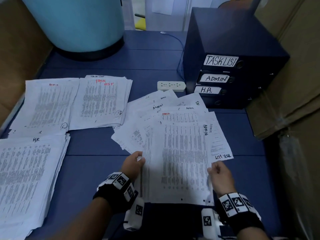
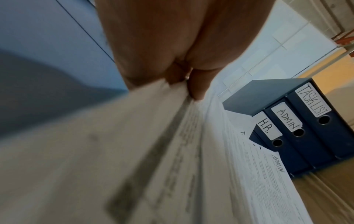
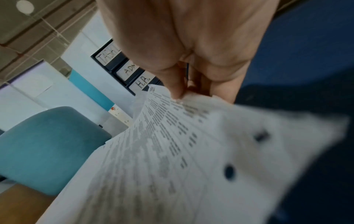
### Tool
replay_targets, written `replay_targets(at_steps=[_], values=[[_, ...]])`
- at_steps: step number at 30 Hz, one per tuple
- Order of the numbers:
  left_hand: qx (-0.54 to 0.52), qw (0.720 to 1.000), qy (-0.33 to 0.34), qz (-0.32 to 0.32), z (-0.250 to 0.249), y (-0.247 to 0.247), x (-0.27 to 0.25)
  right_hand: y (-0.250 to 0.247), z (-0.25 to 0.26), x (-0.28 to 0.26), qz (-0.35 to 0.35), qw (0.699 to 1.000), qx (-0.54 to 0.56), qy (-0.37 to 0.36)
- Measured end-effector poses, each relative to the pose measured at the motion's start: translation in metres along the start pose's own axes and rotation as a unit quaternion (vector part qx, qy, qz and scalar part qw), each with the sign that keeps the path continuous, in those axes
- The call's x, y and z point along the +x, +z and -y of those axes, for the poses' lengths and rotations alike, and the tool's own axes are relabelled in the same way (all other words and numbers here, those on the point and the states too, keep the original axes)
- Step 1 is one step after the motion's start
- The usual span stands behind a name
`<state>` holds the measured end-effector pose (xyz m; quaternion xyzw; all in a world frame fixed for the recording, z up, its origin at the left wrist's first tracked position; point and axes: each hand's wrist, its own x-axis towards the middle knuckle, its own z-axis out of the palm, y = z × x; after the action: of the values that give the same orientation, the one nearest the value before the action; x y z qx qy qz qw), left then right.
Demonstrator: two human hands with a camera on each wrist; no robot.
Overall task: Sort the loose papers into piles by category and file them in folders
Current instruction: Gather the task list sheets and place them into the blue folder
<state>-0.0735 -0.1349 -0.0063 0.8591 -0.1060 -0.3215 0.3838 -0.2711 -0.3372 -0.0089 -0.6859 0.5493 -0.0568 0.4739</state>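
A printed sheet marked ADMIN [image 1: 178, 161] is held over the fanned heap of loose papers [image 1: 166, 111] on the blue table. My left hand [image 1: 136, 161] pinches its left edge; my right hand [image 1: 216, 168] pinches its right edge. The left wrist view shows the left hand [image 2: 184, 84] pinching the sheet [image 2: 134, 151]; the right wrist view shows the right hand [image 3: 184, 92] pinching the sheet [image 3: 172, 151]. Sorted piles lie at the left: ADMIN [image 1: 46, 104], TASK LIST [image 1: 102, 101], HR [image 1: 26, 172]. Dark binders labelled TASK LIST [image 1: 221, 60], ADMIN [image 1: 214, 78] and H.R. [image 1: 207, 90] are stacked at the right.
A white power strip [image 1: 171, 86] lies beside the binders, its cable running back. A large light-blue drum [image 1: 76, 23] stands at the back left. Cardboard boxes [image 1: 297, 84] wall the right side. The blue table [image 1: 97, 163] shows bare between the piles.
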Motion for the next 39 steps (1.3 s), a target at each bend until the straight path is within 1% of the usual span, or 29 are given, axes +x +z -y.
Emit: replay_targets(at_steps=[2,5,8,10,13,16,19,22,24,26,29,32,34,36,37,39], values=[[-0.004,1.0,0.004,-0.011,0.002,-0.001,0.002,-0.007,-0.008,0.007,-0.044,0.998,0.026,0.03],[-0.027,0.999,-0.014,-0.023,0.004,-0.003,0.004,-0.017,-0.02,0.013,-0.122,0.988,0.068,0.07],[-0.041,0.999,-0.023,-0.019,0.01,-0.006,0.006,-0.03,-0.025,0.011,-0.169,0.971,0.137,0.098],[-0.029,1.0,-0.009,-0.009,0.013,-0.006,0.005,-0.035,-0.029,0.011,-0.175,0.966,0.163,0.103],[-0.008,1.0,0.018,0.006,0.013,-0.007,0.002,-0.032,-0.03,0.011,-0.149,0.966,0.194,0.084],[0.014,1.0,0.017,0.004,0.01,-0.008,-0.001,-0.023,-0.025,0.011,-0.103,0.969,0.212,0.072],[-0.011,1.0,0.02,0.0,0.005,-0.01,-0.003,-0.011,-0.017,0.007,-0.04,0.976,0.208,0.045],[-0.081,0.996,0.028,0.006,-0.004,-0.008,-0.008,0.006,-0.004,0.001,0.008,0.983,0.183,0.032],[-0.096,0.994,0.046,0.009,-0.011,-0.009,-0.012,0.018,0.006,-0.003,0.029,0.984,0.175,0.02],[-0.054,0.996,0.068,0.013,-0.015,-0.008,-0.016,0.028,0.015,-0.005,0.035,0.987,0.154,0.006],[0.017,0.993,0.114,-0.014,-0.025,-0.012,-0.023,0.036,0.022,-0.005,0.044,0.985,0.165,0.003],[0.014,0.986,0.16,-0.044,-0.034,-0.029,-0.032,0.038,0.03,-0.012,0.082,0.974,0.21,0.007],[-0.025,0.983,0.172,-0.051,-0.039,-0.047,-0.04,0.041,0.035,-0.02,0.138,0.965,0.223,-0.002],[-0.092,0.982,0.157,-0.042,-0.037,-0.068,-0.045,0.047,0.047,-0.032,0.216,0.944,0.248,-0.015],[-0.127,0.981,0.144,-0.037,-0.033,-0.079,-0.045,0.051,0.054,-0.038,0.244,0.938,0.245,-0.023],[-0.186,0.974,0.126,-0.03,-0.019,-0.1,-0.046,0.06,0.07,-0.046,0.271,0.936,0.219,-0.048]])
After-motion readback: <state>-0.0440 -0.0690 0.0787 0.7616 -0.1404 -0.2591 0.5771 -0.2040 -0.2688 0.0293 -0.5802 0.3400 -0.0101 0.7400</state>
